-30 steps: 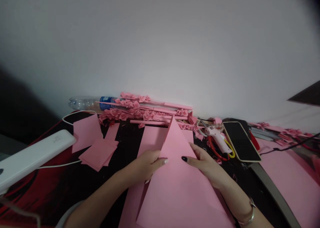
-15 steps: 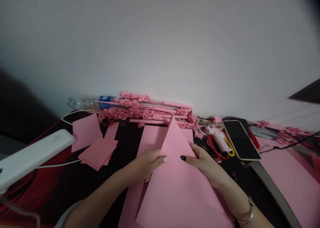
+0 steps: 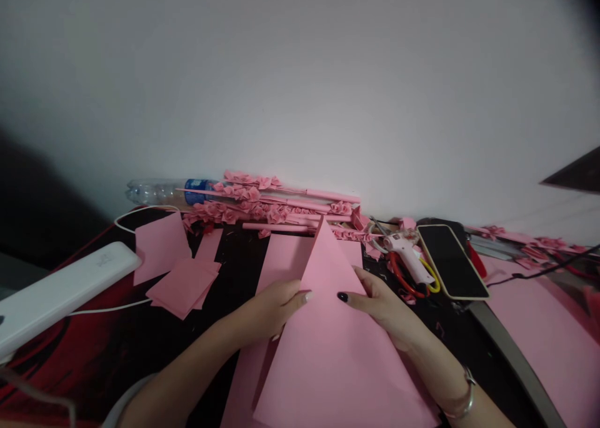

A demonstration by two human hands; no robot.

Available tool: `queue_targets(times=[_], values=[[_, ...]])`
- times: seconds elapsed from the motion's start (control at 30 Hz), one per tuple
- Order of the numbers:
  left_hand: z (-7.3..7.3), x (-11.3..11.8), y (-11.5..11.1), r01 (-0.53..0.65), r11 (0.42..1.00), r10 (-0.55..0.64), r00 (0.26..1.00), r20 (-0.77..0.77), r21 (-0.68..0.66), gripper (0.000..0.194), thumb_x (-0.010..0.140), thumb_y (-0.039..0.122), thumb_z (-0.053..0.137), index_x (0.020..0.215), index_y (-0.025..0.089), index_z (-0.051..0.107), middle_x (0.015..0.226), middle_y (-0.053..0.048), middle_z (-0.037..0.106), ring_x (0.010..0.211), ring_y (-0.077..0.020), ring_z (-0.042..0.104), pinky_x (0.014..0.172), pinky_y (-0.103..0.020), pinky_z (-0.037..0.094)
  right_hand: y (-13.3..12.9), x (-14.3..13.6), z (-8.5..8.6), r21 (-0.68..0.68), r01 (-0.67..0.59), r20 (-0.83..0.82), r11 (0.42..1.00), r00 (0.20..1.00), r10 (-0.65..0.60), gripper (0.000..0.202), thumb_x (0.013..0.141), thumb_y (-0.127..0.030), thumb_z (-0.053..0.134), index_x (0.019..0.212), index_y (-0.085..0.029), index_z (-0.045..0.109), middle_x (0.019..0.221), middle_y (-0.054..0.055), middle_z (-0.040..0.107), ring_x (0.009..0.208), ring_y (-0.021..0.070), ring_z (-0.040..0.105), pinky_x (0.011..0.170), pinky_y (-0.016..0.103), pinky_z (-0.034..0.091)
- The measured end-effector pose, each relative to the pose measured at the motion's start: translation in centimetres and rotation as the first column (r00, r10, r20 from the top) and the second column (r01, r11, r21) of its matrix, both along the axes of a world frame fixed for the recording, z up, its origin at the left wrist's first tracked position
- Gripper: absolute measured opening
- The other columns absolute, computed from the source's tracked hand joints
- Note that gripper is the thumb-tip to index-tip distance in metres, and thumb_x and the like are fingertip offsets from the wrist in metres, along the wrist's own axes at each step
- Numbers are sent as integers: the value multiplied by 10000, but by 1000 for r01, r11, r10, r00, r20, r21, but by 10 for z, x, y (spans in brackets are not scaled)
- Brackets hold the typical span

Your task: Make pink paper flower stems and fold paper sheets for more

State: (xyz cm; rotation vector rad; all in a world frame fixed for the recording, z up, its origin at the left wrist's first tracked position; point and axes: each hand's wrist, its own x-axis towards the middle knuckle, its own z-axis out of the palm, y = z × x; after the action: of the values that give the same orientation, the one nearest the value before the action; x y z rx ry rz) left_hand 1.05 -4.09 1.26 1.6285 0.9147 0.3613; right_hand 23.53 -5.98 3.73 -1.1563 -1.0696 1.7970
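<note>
A large pink paper sheet point(image 3: 337, 359), folded to a point at its far end, is held between my two hands. My left hand point(image 3: 276, 306) grips its left edge, thumb on top and fingers behind the paper. On the opposite edge, my right hand point(image 3: 384, 303) pinches the sheet the same way; its dark-nailed thumb lies on the front. Most of my fingers are hidden under the paper. Beneath it, another flat pink sheet point(image 3: 281, 259) lies on the dark tabletop.
Pink paper flowers on stems point(image 3: 276, 212) lie along the wall beside a plastic bottle point(image 3: 164, 192). Small pink squares point(image 3: 185, 284) and a white lamp bar point(image 3: 70, 290) are at left. A glue gun point(image 3: 410, 259), phone point(image 3: 452, 262) and more pink paper point(image 3: 548, 328) lie at right.
</note>
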Motion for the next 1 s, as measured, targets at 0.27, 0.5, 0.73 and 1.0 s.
queue_targets(times=[0.27,0.5,0.73,1.0], values=[[-1,-1,-1,-3,994,4,1000,14,-108,362,963,474,356,769,195,480,507,74,414,378,-92,377,370,-197,300,0,1,-3,-14,-17,-9,1000,1000,17,622,722,-210,784,1299,-200,551,1287,120,640,1105,275,648,994,457,473],[2,-3,0,53,984,-62,997,-48,-173,343,955,402,357,700,198,460,397,76,422,314,-94,388,350,-189,264,0,4,-9,11,-95,30,995,995,95,611,732,-171,757,1305,-171,542,1274,131,642,1073,276,656,992,467,465],[5,-12,0,161,934,-227,957,-180,-319,490,914,421,390,490,187,459,349,22,475,262,-81,344,347,-205,278,0,3,-15,79,-143,160,987,979,129,583,697,-159,751,1252,-166,574,1276,107,623,1111,265,609,991,428,460],[25,-10,-18,-9,946,168,868,-468,324,300,855,287,471,570,193,459,534,17,548,531,-144,531,518,-259,339,5,-4,-24,82,-169,343,982,930,132,758,628,-189,783,1337,-200,515,1391,103,517,1007,242,635,887,393,520]])
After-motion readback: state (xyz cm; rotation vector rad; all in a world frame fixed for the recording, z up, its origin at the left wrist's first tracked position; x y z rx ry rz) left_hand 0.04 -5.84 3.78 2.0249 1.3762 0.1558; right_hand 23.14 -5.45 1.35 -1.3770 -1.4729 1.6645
